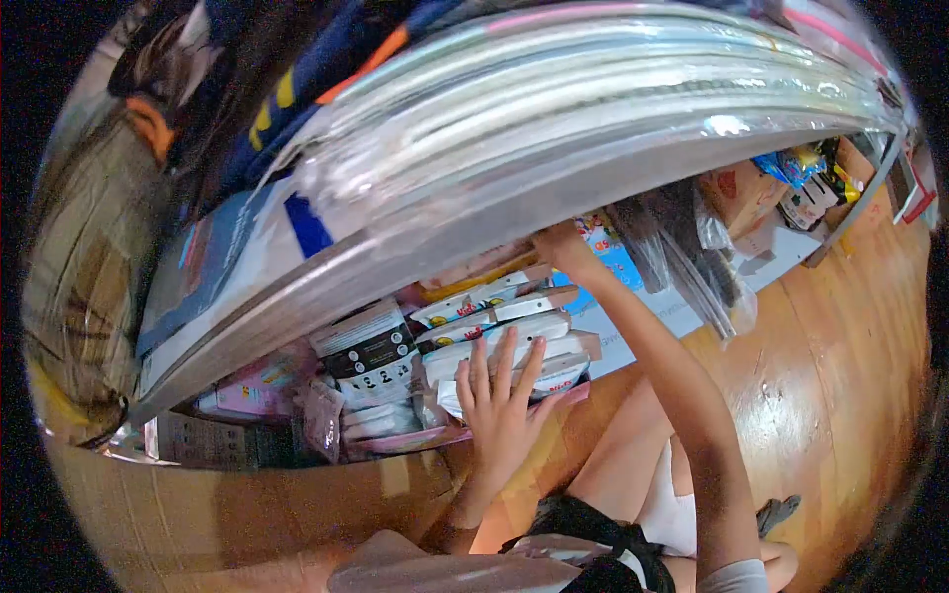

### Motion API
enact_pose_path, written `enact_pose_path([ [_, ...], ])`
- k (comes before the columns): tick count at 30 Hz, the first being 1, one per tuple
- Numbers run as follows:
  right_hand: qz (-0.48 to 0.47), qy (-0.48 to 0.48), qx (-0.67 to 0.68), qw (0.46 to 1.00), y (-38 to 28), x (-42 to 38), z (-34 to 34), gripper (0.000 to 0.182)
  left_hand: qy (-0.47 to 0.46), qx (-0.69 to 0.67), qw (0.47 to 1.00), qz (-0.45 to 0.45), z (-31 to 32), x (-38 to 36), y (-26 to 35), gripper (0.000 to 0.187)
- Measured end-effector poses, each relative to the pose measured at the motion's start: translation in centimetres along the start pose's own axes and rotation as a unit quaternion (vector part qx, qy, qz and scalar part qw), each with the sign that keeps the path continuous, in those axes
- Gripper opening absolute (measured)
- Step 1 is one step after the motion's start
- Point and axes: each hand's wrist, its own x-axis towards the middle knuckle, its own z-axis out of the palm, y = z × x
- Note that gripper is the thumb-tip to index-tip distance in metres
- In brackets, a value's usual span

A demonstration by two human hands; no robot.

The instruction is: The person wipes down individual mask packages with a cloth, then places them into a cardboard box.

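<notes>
My left hand [502,415] lies with its fingers spread over a row of white packs [542,328] with red lettering, on the low shelf. The packs stand close together in a pink-rimmed container [423,439]. Up under the overhanging shelf board [554,203] reaches my right hand [563,249], its fingers hidden by the board's edge. Close to that hand are a yellow-edged packet [484,277] and a bright blue printed package [617,272]. Whether the right hand grips anything cannot be seen. Black-and-white packs [368,348] sit left of the white ones.
Above the board lies a thick stack of clear plastic-wrapped sheets [593,94]. Grey plastic-wrapped items [682,267] and a cardboard box [741,198] with snack-like packets are to the right. A brown cardboard surface [247,514] borders the front left; wooden floor [791,395] lies right.
</notes>
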Motion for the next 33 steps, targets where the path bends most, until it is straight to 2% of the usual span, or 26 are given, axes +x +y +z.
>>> enact_pose_path([
  [1, 0.028, -0.03, 0.05, 0.998, -1.4, 0.1, -4.3, 0.036, -0.003, 0.001, 1.0, 0.002, -0.1, 0.0, 0.0, 0.073],
  [3, 0.123, -0.11, 0.142, 0.976, -1.7, 0.2, -6.8, 0.038, -0.012, 0.001, 1.0, 0.005, -0.4, -0.1, -0.1, 0.072],
  [4, 0.189, -0.158, 0.182, 0.952, -1.2, 0.1, -6.6, 0.038, -0.009, -0.001, 1.0, 0.004, -0.4, -0.2, -0.1, 0.071],
  [6, 0.239, -0.183, 0.252, 0.92, 0.7, -0.8, -6.4, 0.039, -0.005, -0.003, 1.0, 0.006, -0.3, -0.4, -0.1, 0.069],
  [7, 0.223, -0.163, 0.285, 0.918, 1.8, -1.4, -6.4, 0.039, -0.005, -0.003, 1.0, 0.008, -0.3, -0.4, -0.1, 0.068],
  [9, 0.271, -0.126, 0.366, 0.881, 2.7, -1.6, -7.3, 0.04, -0.003, -0.002, 1.0, 0.011, -0.2, -0.5, -0.3, 0.067],
  [10, 0.337, -0.109, 0.413, 0.839, 2.6, -1.7, -9.0, 0.041, -0.002, 0.0, 1.0, 0.012, -0.2, -0.5, -0.4, 0.067],
  [12, 0.366, -0.123, 0.421, 0.821, 5.0, -2.7, -9.7, 0.041, -0.003, 0.006, 1.0, 0.015, -0.1, -0.6, -0.5, 0.066],
  [13, 0.33, -0.153, 0.383, 0.849, 8.5, -4.5, -8.9, 0.041, 0.001, 0.006, 1.0, 0.017, 0.0, -0.5, -0.6, 0.066],
  [15, 0.356, -0.158, 0.408, 0.826, 9.8, -5.2, -10.1, 0.039, 0.007, 0.006, 1.0, 0.022, 0.0, -0.4, -0.9, 0.067],
  [17, 0.47, -0.106, 0.519, 0.706, 7.1, -4.1, -15.8, 0.034, 0.006, 0.005, 1.0, 0.021, 0.1, -0.2, -1.0, 0.066],
  [21, 0.352, -0.142, 0.41, 0.829, 11.3, -6.3, -17.1, 0.037, 0.016, 0.007, 1.0, 0.021, 0.5, -0.3, -1.0, 0.066],
  [23, 0.413, -0.118, 0.375, 0.822, 11.4, -6.3, -17.7, 0.036, 0.008, -0.001, 1.0, 0.015, 0.1, 0.0, -0.8, 0.067],
  [24, 0.433, -0.112, 0.392, 0.804, 10.8, -6.1, -17.9, 0.037, 0.004, -0.004, 1.0, 0.012, -0.1, 0.0, -0.7, 0.067],
  [25, 0.453, -0.105, 0.408, 0.786, 10.2, -5.9, -18.2, 0.037, -0.007, -0.023, 1.0, 0.018, -0.4, 0.0, -0.8, 0.078],
  [28, 0.476, -0.102, 0.546, 0.682, 8.9, -6.0, -19.5, 0.045, -0.094, -0.165, 0.981, -0.039, -4.1, 1.6, -0.5, 0.09],
  [29, 0.516, -0.106, 0.49, 0.694, 10.3, -7.8, -18.3, 0.055, -0.054, -0.229, 0.972, -0.029, -5.3, 2.6, -1.0, 0.097],
  [31, 0.497, -0.139, 0.565, 0.644, 9.4, -8.4, -20.3, 0.06, 0.02, -0.217, 0.976, -0.019, -6.4, 5.6, -2.1, 0.085],
  [32, 0.485, -0.156, 0.602, 0.615, 8.5, -8.9, -21.1, 0.063, 0.039, -0.243, 0.968, -0.048, -7.4, 7.5, -2.0, 0.076],
  [33, 0.493, -0.099, 0.595, 0.627, 7.5, -10.3, -21.9, 0.064, 0.096, -0.204, 0.973, -0.047, -7.2, 9.7, -2.3, 0.072],
])
